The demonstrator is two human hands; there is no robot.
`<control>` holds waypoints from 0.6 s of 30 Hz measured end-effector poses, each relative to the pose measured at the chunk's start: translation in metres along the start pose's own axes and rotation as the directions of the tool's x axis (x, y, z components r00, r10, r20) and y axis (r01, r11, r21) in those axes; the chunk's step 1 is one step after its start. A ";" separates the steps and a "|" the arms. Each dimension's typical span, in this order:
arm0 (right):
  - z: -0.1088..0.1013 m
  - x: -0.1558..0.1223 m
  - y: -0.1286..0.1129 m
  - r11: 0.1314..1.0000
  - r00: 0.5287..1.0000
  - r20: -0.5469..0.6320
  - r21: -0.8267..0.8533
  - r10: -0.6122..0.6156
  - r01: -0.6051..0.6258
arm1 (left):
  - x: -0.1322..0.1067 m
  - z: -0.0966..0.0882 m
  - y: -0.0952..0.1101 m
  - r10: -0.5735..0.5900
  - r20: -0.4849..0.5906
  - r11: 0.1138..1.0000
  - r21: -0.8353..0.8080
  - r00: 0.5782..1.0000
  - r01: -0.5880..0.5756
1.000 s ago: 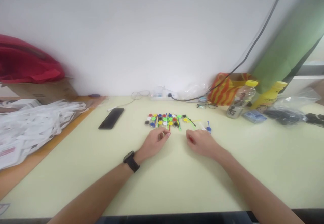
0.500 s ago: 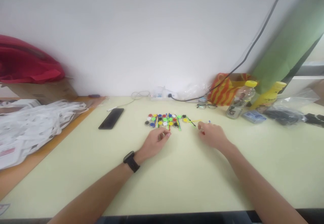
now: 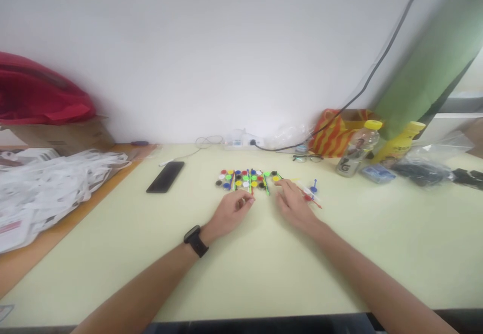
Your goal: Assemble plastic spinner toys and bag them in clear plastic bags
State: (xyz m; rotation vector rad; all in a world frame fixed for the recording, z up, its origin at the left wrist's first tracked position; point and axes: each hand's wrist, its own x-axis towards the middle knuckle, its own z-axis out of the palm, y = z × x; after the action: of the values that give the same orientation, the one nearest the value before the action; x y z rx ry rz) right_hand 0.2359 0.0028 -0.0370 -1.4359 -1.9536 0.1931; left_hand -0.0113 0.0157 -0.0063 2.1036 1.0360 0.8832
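Observation:
A cluster of small coloured discs and thin sticks (image 3: 247, 179) lies in rows on the pale yellow table (image 3: 264, 263). My left hand (image 3: 230, 213), with a black watch on its wrist, rests just in front of the cluster with its fingers curled; what they pinch is hidden. My right hand (image 3: 294, 205) lies flat beside it, fingers stretched toward the cluster's right end near a yellow disc (image 3: 276, 178). A red pin (image 3: 311, 199) and a blue pin (image 3: 314, 188) lie loose just right of that hand.
A black phone (image 3: 166, 176) lies left of the cluster, with a heap of white bags (image 3: 45, 188) further left. At the back are a power strip (image 3: 241, 140), glasses (image 3: 308, 157), two bottles (image 3: 354, 158), an orange bag (image 3: 335, 130) and plastic bags (image 3: 433, 163).
My right hand went right to the loose pins, then came back left to the cluster's right end. A red pin now lies on the table by the blue one. The left hand stayed put.

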 end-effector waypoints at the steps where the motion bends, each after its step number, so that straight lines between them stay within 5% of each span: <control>1: 0.004 0.000 0.003 1.000 1.000 -0.002 -0.005 -0.002 0.002 | 0.000 0.000 0.000 -0.001 0.000 1.000 -0.002 1.000 0.001; 10: -0.007 0.013 0.048 0.986 0.999 -0.006 -0.163 0.032 -0.033 | 0.000 0.000 -0.002 -0.002 0.011 1.000 0.002 1.000 0.002; 18: -0.012 0.015 0.054 0.982 0.998 0.042 -0.184 0.045 -0.037 | 0.000 0.000 -0.001 0.006 0.011 1.000 -0.004 1.000 -0.006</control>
State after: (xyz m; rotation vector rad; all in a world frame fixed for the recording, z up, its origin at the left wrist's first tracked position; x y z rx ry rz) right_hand 0.2833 0.0333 -0.0480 -1.6036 -2.0233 0.0664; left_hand -0.0114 0.0164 -0.0075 2.1065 1.0221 0.8747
